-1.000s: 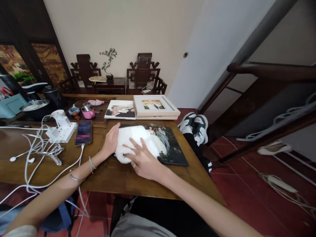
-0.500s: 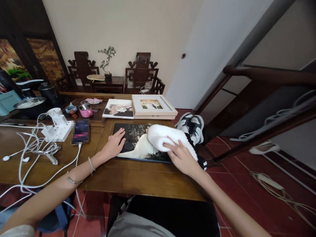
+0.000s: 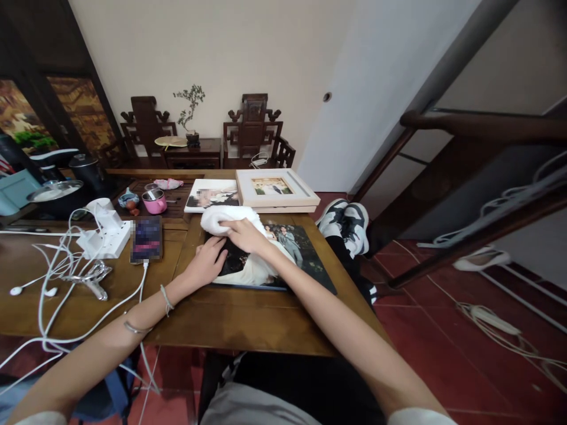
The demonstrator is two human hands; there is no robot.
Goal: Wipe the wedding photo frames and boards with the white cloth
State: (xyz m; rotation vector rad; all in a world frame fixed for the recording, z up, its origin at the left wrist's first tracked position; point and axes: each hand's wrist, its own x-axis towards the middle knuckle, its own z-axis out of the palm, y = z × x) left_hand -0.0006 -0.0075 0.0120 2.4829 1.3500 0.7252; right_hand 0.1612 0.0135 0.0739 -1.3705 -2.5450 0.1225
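A dark photo panel [image 3: 305,254] with a couple in wedding clothes lies flat on the wooden table [image 3: 212,321]. My right hand [image 3: 248,236] grips a bunched white cloth [image 3: 230,217] and presses it on the panel's far left part. At the panel's left edge rests my left hand [image 3: 207,260], fingers spread, close beside the cloth. Part of the picture is covered by my right forearm and the cloth. Behind the panel lie a white photo album [image 3: 199,199] and a light-framed picture [image 3: 303,192].
To the left are a white power strip [image 3: 113,239] with tangled cables, a phone [image 3: 146,239], and a pink cup [image 3: 155,202]. Someone's sneakers [image 3: 349,224] show past the table's right end. A dark wooden rail [image 3: 465,127] stands at right.
My right hand has carried the white cloth leftward across the panel, from its right part to its far left corner, uncovering the couple. My left hand has stayed at the left edge.
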